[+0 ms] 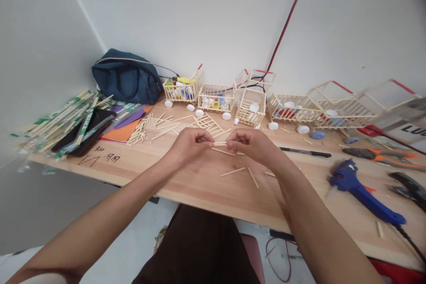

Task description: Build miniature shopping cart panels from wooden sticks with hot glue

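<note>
Between my two hands, short pale wooden sticks point(220, 144) lie side by side just above the table. My left hand point(194, 143) pinches their left ends between thumb and fingers. At the right ends, my right hand point(250, 143) grips in the same way. Fingers cover both tips, so their exact number is uncertain. A flat lattice of glued sticks point(208, 123) rests on the table behind my hands. Loose stick pieces point(232, 171) lie in front, and a black pen point(306, 152) is to the right of my right hand.
Several little stick-built carts point(216, 97) with bottle-cap wheels line the wall. A blue glue gun point(362, 193) and orange-handled pliers point(382, 155) lie on the right. Cut sticks point(141, 128), bundled sticks point(76, 111), a black tray point(83, 135) and a blue bag point(128, 77) occupy the left.
</note>
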{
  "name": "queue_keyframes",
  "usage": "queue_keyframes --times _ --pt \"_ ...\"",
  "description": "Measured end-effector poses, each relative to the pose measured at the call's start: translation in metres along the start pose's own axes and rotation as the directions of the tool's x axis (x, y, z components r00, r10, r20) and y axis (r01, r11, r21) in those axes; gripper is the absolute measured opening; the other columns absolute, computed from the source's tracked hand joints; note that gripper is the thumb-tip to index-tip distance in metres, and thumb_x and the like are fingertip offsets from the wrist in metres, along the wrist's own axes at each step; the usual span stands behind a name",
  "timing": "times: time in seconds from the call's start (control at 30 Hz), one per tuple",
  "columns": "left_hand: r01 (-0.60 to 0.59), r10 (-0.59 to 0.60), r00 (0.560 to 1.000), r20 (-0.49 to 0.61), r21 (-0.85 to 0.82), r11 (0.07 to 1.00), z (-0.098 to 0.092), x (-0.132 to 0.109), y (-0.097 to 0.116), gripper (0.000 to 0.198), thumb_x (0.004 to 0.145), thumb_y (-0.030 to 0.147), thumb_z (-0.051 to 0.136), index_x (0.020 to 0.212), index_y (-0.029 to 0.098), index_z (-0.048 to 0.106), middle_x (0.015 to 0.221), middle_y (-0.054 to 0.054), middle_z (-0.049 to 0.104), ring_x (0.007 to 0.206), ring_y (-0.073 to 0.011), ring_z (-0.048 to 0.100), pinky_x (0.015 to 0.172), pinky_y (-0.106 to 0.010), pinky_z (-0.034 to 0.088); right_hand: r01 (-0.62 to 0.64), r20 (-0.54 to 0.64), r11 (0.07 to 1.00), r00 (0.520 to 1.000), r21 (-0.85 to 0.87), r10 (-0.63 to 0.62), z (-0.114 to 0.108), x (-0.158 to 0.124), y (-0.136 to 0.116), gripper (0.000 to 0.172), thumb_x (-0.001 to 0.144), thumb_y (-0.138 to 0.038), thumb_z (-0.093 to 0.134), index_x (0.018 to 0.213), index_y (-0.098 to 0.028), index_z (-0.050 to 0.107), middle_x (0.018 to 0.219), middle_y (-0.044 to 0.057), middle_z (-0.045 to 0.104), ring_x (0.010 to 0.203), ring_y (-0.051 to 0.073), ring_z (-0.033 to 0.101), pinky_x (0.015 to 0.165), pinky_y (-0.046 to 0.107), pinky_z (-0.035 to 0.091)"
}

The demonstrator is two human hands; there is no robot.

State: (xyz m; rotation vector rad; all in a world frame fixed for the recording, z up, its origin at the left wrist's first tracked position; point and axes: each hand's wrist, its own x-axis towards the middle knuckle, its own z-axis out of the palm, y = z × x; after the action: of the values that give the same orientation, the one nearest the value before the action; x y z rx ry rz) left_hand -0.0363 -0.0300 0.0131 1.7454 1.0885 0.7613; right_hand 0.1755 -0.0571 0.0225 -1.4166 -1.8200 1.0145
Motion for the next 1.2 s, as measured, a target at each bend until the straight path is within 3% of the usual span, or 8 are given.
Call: queue_keyframes --times 0.13,0.23,0.33,0.43,0.6,0.77,0.93,1.2 --pt "-0.124 0.129 0.992 0.002 0.299 0.946 0.006 0.011 -0.007 0.014 0.073 0.015 0.060 0.076 0.016 0.073 0.070 0.000 0.070 0.068 -0.0138 0.061 0.064 -0.024 0.042 -0.013 -0.040 0.968 0.999 -0.251 0.003 -0.001 -0.001 0.010 0.017 0.076 -0.030 0.057 0.068 -0.017 0.064 0.061 -0.001 0.060 0.058 0.011 0.049 0.056 0.024 0.034" --pt "-0.173 0.174 0.984 0.031 0.388 0.905 0.009 0.015 -0.012 0.021 0.073 0.008 0.056 0.076 0.017 0.075 0.078 -0.002 0.074 0.076 -0.0153 0.064 0.074 -0.026 0.046 -0.005 -0.048 0.932 0.999 -0.363 -0.013 0.001 -0.001 0.015 0.016 0.077 -0.026 0.056 0.069 -0.018 0.066 0.064 0.000 0.062 0.060 0.012 0.051 0.058 0.025 0.034" --pt "-0.164 0.173 0.985 0.009 0.379 0.911 0.008 0.017 -0.016 0.023 0.076 0.007 0.055 0.082 0.017 0.075 0.084 -0.004 0.074 0.081 -0.0159 0.065 0.079 -0.027 0.048 -0.023 -0.058 0.899 0.998 -0.438 -0.003 0.002 -0.001 0.017 0.014 0.077 -0.024 0.056 0.069 -0.018 0.066 0.064 0.000 0.063 0.061 0.013 0.052 0.058 0.025 0.034" --pt "-0.122 0.128 0.992 0.005 0.339 0.933 0.006 0.018 -0.019 0.024 0.079 0.009 0.054 0.089 0.015 0.074 0.077 -0.003 0.073 0.075 -0.0145 0.065 0.077 -0.027 0.049 -0.058 -0.056 0.883 0.998 -0.467 0.036 0.003 0.000 0.018 0.012 0.077 -0.024 0.056 0.070 -0.019 0.066 0.064 0.000 0.063 0.060 0.013 0.052 0.057 0.025 0.033" --pt "-0.123 0.120 0.992 0.029 0.357 0.926 0.006 0.018 -0.017 0.023 0.079 0.009 0.055 0.088 0.016 0.074 0.083 -0.003 0.074 0.076 -0.0145 0.065 0.080 -0.028 0.050 -0.066 -0.008 0.868 0.997 -0.492 0.071 -0.002 0.002 0.020 0.011 0.076 -0.022 0.056 0.071 -0.020 0.066 0.065 0.000 0.065 0.060 0.013 0.054 0.058 0.026 0.035" --pt "-0.190 0.185 0.981 0.051 0.398 0.897 0.008 0.016 -0.015 0.025 0.077 0.005 0.055 0.086 0.017 0.075 0.090 -0.003 0.075 0.085 -0.0158 0.066 0.089 -0.030 0.048 -0.010 0.059 0.845 0.997 -0.535 0.049 -0.012 0.004 0.021 0.025 0.084 -0.024 0.046 0.071 -0.020 0.067 0.071 0.002 0.069 0.067 0.016 0.057 0.063 0.027 0.038" --pt "-0.176 0.172 0.984 0.045 0.389 0.904 0.008 0.016 -0.016 0.026 0.076 0.005 0.054 0.086 0.017 0.075 0.087 -0.002 0.075 0.083 -0.0158 0.066 0.087 -0.030 0.049 -0.028 0.070 0.847 0.995 -0.530 0.076 -0.014 0.006 0.022 0.030 0.086 -0.018 0.042 0.075 -0.020 0.069 0.076 0.003 0.070 0.072 0.016 0.059 0.068 0.026 0.039" --pt "-0.214 0.211 0.976 0.048 0.358 0.909 0.008 0.014 -0.019 0.023 0.077 0.008 0.055 0.087 0.017 0.073 0.087 -0.002 0.073 0.081 -0.0144 0.064 0.079 -0.027 0.048 -0.033 0.032 0.839 0.998 -0.543 0.060 -0.009 0.000 0.021 0.011 0.079 -0.028 0.057 0.075 -0.021 0.066 0.067 -0.001 0.064 0.060 0.013 0.052 0.058 0.025 0.034"
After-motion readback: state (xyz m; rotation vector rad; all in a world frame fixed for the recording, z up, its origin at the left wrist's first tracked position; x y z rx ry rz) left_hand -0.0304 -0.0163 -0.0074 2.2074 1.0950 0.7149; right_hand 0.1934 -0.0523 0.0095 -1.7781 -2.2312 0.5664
